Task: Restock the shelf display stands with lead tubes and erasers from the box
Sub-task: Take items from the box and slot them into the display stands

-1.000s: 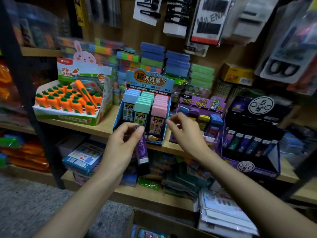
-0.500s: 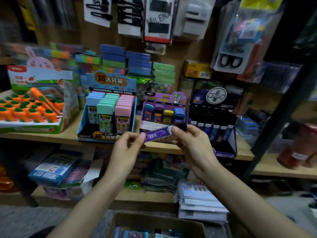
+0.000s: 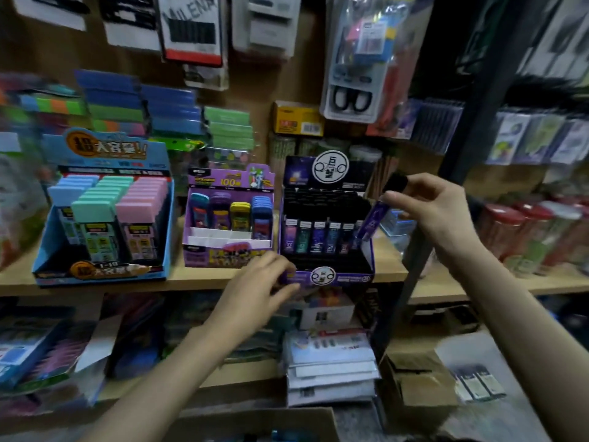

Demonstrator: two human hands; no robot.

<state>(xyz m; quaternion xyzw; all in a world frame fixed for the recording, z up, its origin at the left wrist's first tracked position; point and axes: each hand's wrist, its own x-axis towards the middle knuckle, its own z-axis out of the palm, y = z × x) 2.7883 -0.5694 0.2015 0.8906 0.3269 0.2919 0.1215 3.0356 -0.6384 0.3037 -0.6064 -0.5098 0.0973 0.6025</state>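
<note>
The brown cardboard box sits nearest me, below the wooden shelf. My left hand reaches the front left corner of the glossy black-and-purple display stand, fingers loosely bent; blur hides whether they grip it. My right hand pinches the black cap of a slim purple lead tube, which is tilted over the stand's right edge beside rows of upright tubes. Further left along the shelf stand a purple carton of rounded erasers and a blue carton of pastel flat-topped cases. Carded packs hang on the brown back wall.
</note>
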